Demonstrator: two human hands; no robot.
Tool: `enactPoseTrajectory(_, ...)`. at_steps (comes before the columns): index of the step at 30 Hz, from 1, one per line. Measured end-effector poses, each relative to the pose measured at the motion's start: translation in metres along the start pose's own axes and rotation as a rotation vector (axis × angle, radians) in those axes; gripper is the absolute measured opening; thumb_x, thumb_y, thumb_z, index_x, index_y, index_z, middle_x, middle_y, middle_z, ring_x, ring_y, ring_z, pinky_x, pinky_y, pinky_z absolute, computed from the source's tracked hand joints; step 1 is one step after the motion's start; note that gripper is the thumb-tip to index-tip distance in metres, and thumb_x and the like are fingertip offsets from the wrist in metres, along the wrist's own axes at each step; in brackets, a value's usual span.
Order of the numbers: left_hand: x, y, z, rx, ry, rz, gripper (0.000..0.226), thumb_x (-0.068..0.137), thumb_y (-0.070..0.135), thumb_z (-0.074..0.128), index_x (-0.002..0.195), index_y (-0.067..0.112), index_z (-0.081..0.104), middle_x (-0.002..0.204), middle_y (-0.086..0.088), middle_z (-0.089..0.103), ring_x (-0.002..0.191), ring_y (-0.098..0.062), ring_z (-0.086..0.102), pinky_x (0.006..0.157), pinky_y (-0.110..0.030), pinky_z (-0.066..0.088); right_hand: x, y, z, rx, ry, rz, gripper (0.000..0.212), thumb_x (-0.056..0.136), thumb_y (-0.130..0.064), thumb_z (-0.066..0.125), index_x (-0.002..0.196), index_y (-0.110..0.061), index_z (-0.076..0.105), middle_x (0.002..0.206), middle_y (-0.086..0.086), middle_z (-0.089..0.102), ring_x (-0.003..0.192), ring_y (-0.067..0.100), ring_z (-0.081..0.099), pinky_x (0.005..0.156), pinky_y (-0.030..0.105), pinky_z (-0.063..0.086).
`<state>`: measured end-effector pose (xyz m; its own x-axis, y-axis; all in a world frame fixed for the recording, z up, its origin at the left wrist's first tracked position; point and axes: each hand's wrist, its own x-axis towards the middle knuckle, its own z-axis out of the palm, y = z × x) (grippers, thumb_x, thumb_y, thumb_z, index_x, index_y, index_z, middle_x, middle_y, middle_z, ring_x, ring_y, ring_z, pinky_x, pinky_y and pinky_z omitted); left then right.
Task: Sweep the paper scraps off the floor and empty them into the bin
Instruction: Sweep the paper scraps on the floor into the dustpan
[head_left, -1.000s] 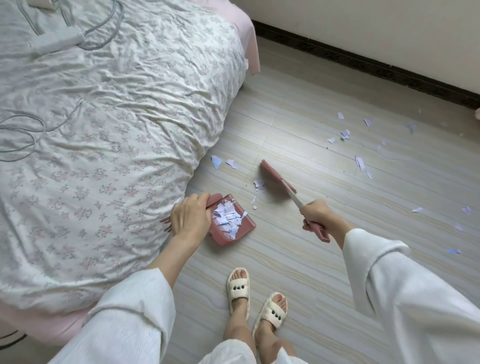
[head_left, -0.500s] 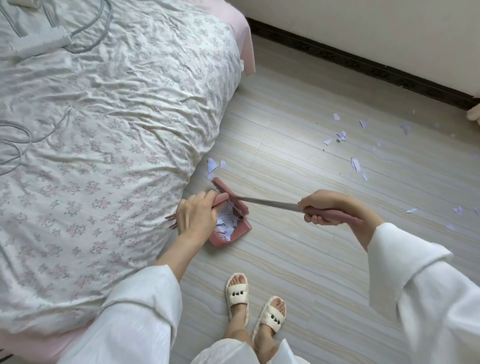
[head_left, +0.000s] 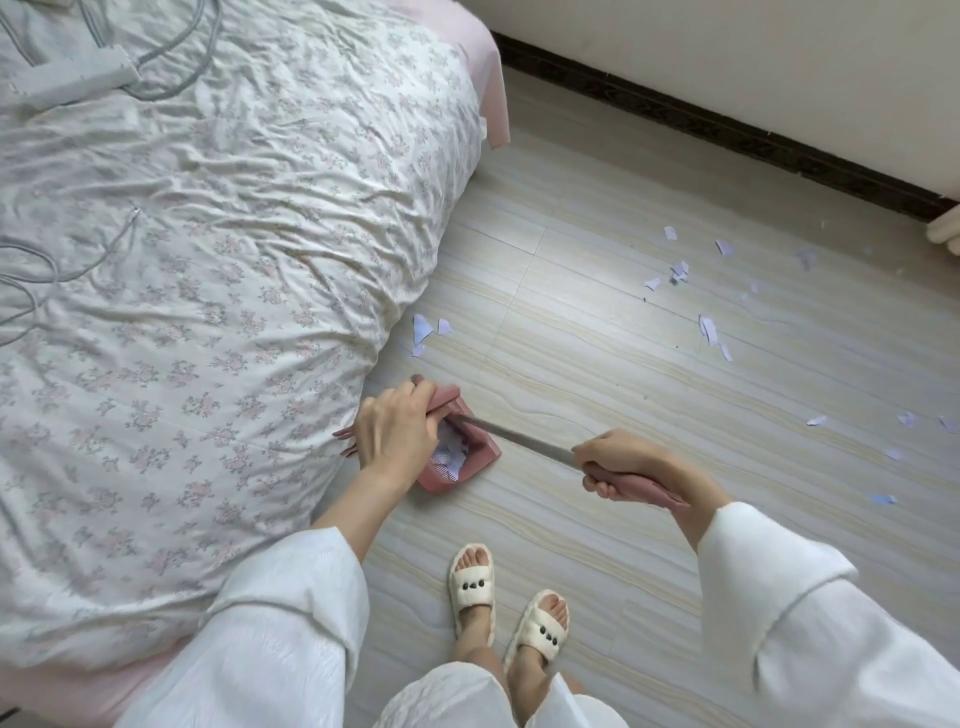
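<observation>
A pink dustpan (head_left: 480, 457) sits on the floor beside the bed, with white paper scraps (head_left: 449, 454) piled inside. My left hand (head_left: 397, 428) grips the dustpan's handle. My right hand (head_left: 621, 465) grips the pink handle of a small broom (head_left: 524, 441), whose metal shaft runs left into the dustpan; its brush head is mostly hidden behind my left hand. Loose scraps (head_left: 423, 330) lie on the floor just beyond the dustpan. More scraps (head_left: 709, 330) are scattered across the tiles to the right. No bin is in view.
A bed with a flowered quilt (head_left: 208, 260) fills the left side, with grey cables and a power strip (head_left: 78, 83) on it. A wall with dark skirting (head_left: 727, 140) runs along the back. My feet in white sandals (head_left: 501, 613) stand below the dustpan.
The broom swept from the floor on the right into the dustpan, and its head now rests inside the pan. My right hand has dropped lower, laying the handle flatter. The dustpan stayed put.
</observation>
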<state>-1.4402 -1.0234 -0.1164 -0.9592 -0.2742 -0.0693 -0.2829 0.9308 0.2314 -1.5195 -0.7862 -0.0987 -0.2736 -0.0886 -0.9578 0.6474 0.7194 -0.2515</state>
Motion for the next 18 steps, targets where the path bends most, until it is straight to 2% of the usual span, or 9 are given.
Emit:
enactPoseTrajectory(3, 0.001, -0.006, 0.001, -0.004, -0.063, -0.044, 0.011, 0.084, 0.021, 0.063, 0.091, 0.012, 0.062, 0.08, -0.009, 0.063, 0.078, -0.032, 0.061, 0.07, -0.039, 0.041, -0.003, -0.008, -0.005, 0.012, 0.008, -0.004, 0.012, 0.09, -0.007, 0.042, 0.095, 0.0, 0.051, 0.06, 0.009, 0.05, 0.033, 0.01, 0.041, 0.033, 0.014, 0.035)
enactPoseTrajectory(4, -0.021, -0.024, -0.006, -0.01, -0.033, -0.213, 0.013, 0.086, 0.024, 0.061, 0.095, 0.014, 0.062, 0.084, -0.009, 0.063, 0.082, -0.031, 0.061, 0.074, -0.039, 0.041, -0.004, -0.031, 0.009, -0.126, -0.042, -0.046, 0.012, 0.089, -0.007, 0.041, 0.095, -0.001, 0.05, 0.06, 0.009, 0.049, 0.033, 0.01, 0.041, 0.034, 0.014, 0.035)
enactPoseTrajectory(6, -0.026, -0.031, -0.002, -0.025, -0.024, -0.261, 0.015, 0.088, 0.027, 0.059, 0.097, 0.015, 0.061, 0.087, -0.008, 0.064, 0.086, -0.03, 0.061, 0.077, -0.039, 0.04, -0.004, -0.041, 0.011, -0.157, -0.022, -0.11, 0.01, 0.089, -0.005, 0.039, 0.094, -0.003, 0.047, 0.06, 0.011, 0.047, 0.032, 0.011, 0.041, 0.035, 0.015, 0.036)
enactPoseTrajectory(9, -0.03, -0.03, 0.0, -0.066, -0.029, -0.326, 0.017, 0.089, 0.029, 0.057, 0.099, 0.016, 0.061, 0.09, -0.007, 0.065, 0.088, -0.029, 0.06, 0.078, -0.038, 0.04, -0.004, -0.051, 0.017, -0.201, 0.05, -0.174, 0.008, 0.09, -0.003, 0.039, 0.09, -0.003, 0.047, 0.061, 0.012, 0.049, 0.036, 0.014, 0.046, 0.035, 0.017, 0.038)
enactPoseTrajectory(14, -0.031, -0.018, -0.01, -0.16, -0.004, -0.358, 0.021, 0.09, 0.031, 0.058, 0.103, 0.015, 0.062, 0.09, -0.011, 0.065, 0.087, -0.033, 0.06, 0.079, -0.039, 0.041, 0.018, -0.069, 0.007, -0.176, 0.185, -0.2, 0.014, 0.094, -0.002, 0.037, 0.098, 0.002, 0.049, 0.063, 0.012, 0.051, 0.04, 0.016, 0.051, 0.032, 0.016, 0.038)
enactPoseTrajectory(18, -0.026, -0.015, -0.013, -0.213, 0.058, -0.525, 0.023, 0.091, 0.031, 0.057, 0.107, 0.016, 0.062, 0.096, -0.009, 0.066, 0.09, -0.031, 0.06, 0.078, -0.038, 0.042, 0.047, -0.095, 0.002, -0.171, 0.202, -0.221, 0.014, 0.093, -0.002, 0.036, 0.102, 0.0, 0.046, 0.065, 0.011, 0.048, 0.037, 0.016, 0.052, 0.033, 0.017, 0.038)
